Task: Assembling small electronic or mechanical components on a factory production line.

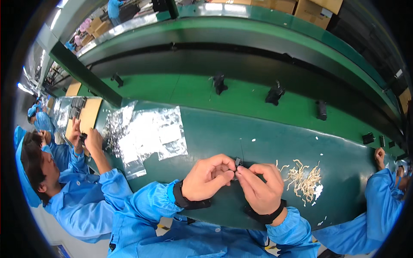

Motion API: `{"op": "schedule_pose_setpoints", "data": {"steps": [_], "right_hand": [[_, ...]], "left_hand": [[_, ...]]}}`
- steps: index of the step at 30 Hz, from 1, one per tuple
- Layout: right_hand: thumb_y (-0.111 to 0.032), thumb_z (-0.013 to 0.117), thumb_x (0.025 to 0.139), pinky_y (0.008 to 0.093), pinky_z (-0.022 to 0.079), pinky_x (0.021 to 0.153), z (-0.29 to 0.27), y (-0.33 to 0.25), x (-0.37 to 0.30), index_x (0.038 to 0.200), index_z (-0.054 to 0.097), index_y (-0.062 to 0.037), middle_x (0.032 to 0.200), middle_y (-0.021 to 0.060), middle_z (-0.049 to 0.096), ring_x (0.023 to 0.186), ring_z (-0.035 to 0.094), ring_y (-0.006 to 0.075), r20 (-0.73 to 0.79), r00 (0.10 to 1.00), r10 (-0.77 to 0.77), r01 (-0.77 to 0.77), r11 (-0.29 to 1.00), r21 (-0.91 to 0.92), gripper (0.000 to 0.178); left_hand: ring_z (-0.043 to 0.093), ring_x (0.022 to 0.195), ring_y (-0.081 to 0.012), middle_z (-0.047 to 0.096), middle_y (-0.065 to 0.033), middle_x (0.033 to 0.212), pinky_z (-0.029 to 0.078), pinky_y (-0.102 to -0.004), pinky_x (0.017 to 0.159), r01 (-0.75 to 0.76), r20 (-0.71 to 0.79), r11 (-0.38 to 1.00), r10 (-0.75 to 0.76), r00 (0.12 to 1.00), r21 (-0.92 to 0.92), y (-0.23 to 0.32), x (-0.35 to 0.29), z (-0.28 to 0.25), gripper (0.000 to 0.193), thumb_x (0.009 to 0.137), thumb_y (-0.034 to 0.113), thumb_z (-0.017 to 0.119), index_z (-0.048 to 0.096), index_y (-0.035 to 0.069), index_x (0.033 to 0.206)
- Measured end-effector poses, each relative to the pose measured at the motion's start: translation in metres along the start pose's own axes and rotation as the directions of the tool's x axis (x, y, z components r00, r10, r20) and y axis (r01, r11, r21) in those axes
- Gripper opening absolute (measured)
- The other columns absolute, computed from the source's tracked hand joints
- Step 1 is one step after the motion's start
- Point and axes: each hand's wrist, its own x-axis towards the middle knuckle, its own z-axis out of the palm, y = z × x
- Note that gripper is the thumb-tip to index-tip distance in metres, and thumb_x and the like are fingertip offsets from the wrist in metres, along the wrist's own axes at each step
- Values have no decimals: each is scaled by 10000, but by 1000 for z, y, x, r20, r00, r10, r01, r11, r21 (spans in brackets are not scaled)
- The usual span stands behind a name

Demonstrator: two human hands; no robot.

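Note:
Over the green tabletop (215, 133), both my hands meet at a small black part (238, 162), with a thin dark wire rising from it. My left hand (208, 177) pinches it from the left between thumb and index finger. From the right, the fingertips of my right hand (263, 187) close on the same part. Its exact kind is too small to tell, and my fingers hide its lower end. Just right of my right hand lies a loose pile of short beige twisted strips (302, 177), with white scraps (318, 191) at its edge.
Clear plastic bags (150, 133) and a heap of small dark pieces (112, 137) lie to the left. Beyond the table runs a green belt (180, 88) carrying black parts (219, 84). A co-worker (81, 198) sits close on my left, another sleeve (374, 206) on my right.

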Motion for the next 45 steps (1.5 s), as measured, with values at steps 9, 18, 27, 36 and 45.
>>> {"op": "schedule_pose_setpoints", "data": {"steps": [9,18,27,36,45], "right_hand": [[-27,816,740,347,525,692,5,6,1,1045,769,-52,909,44,659,804,634,243,72,996,-57,56,998,24,310],[-15,810,793,344,550,735,1,3,1,992,760,-17,966,92,715,855,679,261,131,976,173,-200,953,229,205],[24,736,875,265,526,705,9,5,-7,969,722,12,1015,102,692,809,653,135,212,880,425,-472,736,485,96],[27,672,926,280,582,761,10,4,-9,976,648,43,1025,132,693,836,702,147,177,821,542,-521,588,619,58],[-20,741,807,297,541,580,-99,35,2,824,691,38,632,128,694,594,712,208,197,701,686,-621,722,-304,78]], "left_hand": [[638,795,-74,681,-72,1042,498,-222,670,-18,-7,995,18,1000,94,-4,-5,2,113,1008,30,619,629,-39,1097],[723,812,-235,714,-206,1079,561,-317,755,-310,-3,810,359,933,497,-3,-4,3,126,944,19,680,662,-21,1063],[678,748,-300,695,-196,997,525,-345,700,-208,-2,929,219,976,308,1,-5,-2,92,991,50,586,614,6,1067],[669,975,-177,710,-145,1144,519,-317,888,-70,-80,995,76,994,77,-4,-6,-2,136,1040,79,497,602,0,1075],[602,1011,-113,657,-112,1132,490,-294,888,-69,-4,992,69,998,-108,-12,-8,2,213,994,-12,550,487,30,1192]]}}
